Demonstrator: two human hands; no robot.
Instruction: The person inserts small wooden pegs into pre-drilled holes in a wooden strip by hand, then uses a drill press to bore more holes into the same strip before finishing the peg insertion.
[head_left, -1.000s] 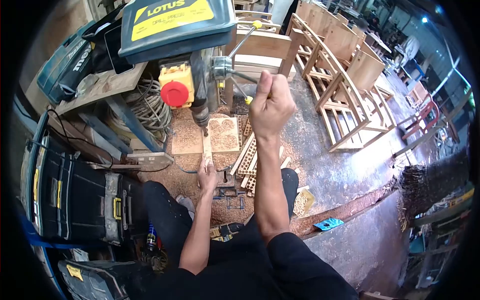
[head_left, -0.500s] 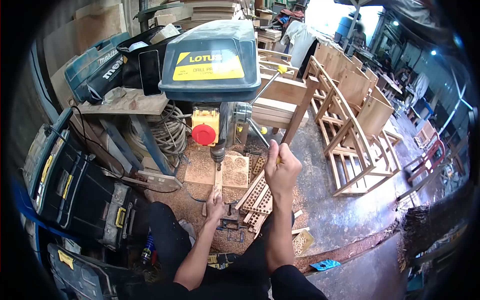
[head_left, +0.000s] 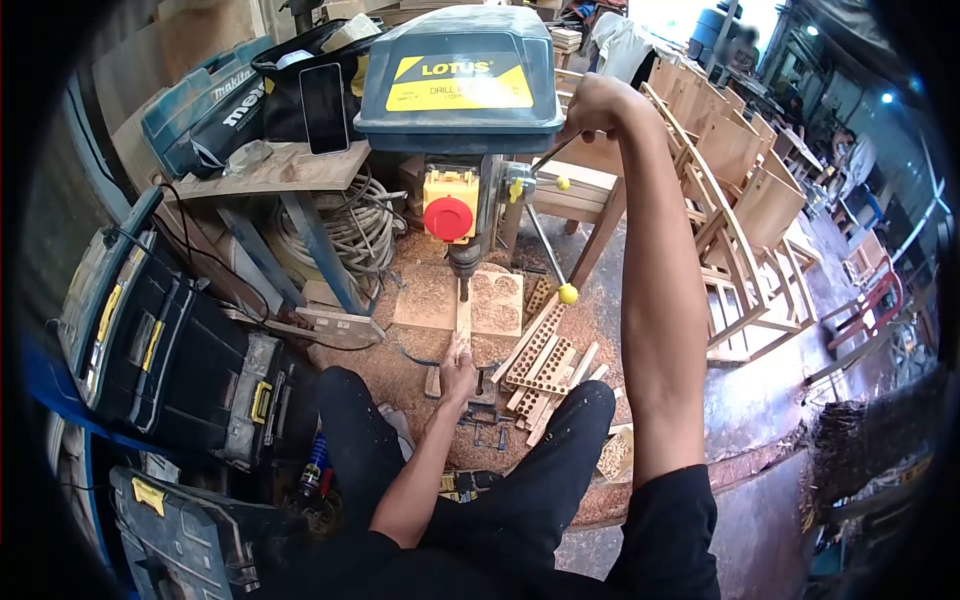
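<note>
In front of me stands a drill press [head_left: 460,85] with a dark green cover. Its chuck [head_left: 464,262] and bit are over a narrow wooden strip [head_left: 463,322], which lies on a wooden board [head_left: 425,300] strewn with shavings. My left hand [head_left: 458,378] is closed on the near end of the strip. High on the right, my right hand [head_left: 603,106] is curled around the upper end of a feed lever [head_left: 556,152]; its knob is hidden in my fingers. Another feed lever [head_left: 547,248] with a yellow knob points down toward me.
Drilled wooden strips [head_left: 540,365] lie piled right of the board. A phone [head_left: 324,108] leans on the left bench [head_left: 290,165], above coiled hose [head_left: 345,235]. Tool cases [head_left: 180,350] stand at left. Wooden frames [head_left: 745,290] fill the right. A person [head_left: 740,52] is far back.
My right hand has moved up and away, and the feed levers have turned. The chuck sits over the strip, which my left hand still holds. The whole view has shifted slightly.
</note>
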